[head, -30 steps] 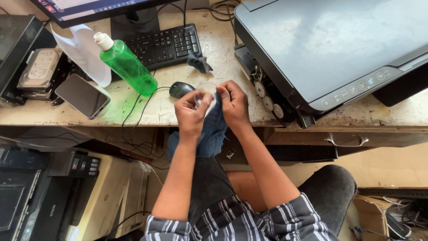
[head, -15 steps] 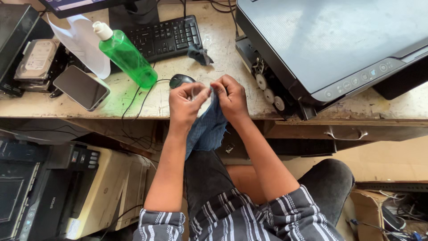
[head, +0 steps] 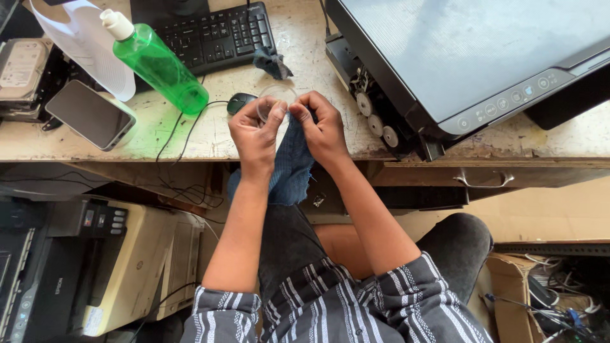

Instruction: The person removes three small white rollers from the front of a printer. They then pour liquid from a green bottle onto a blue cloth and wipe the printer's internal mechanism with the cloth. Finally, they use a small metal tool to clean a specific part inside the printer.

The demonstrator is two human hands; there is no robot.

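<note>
- Watching the head cam feed here: compared with half a second back, both hands are sitting a touch higher over the tabletop (head: 210,136) edge, and the view has shifted closer, so the monitor that was showing at the top is now gone from view.
- The left hand (head: 254,136) is pinching a small clear round disc (head: 273,98) by its rim, fingers closed narrow around it. Earlier the disc was hard to spot behind the fingers; now I'm seeing its outline sticking up above them.
- The right hand (head: 324,130) is closed on the blue cloth (head: 289,168) and is pressing it against the disc's right side. The cloth is hanging down between the wrists, below the tabletop edge.
- The green bottle (head: 159,67), the phone (head: 90,114) and the black keyboard (head: 219,38) are lying where they were before.
- The mouse (head: 240,101) is mostly hiding behind the left hand; only its left end is peeking out.
- The big printer (head: 470,57) is getting cut off at the top and right edges, with its rollers (head: 375,121) showing on the side nearest the hands.
- The disc is see-through, so I can't tell if it's a lens, a lid or plain plastic.
- A small dark rag (head: 272,62) is lying just beside the keyboard's corner.
</note>
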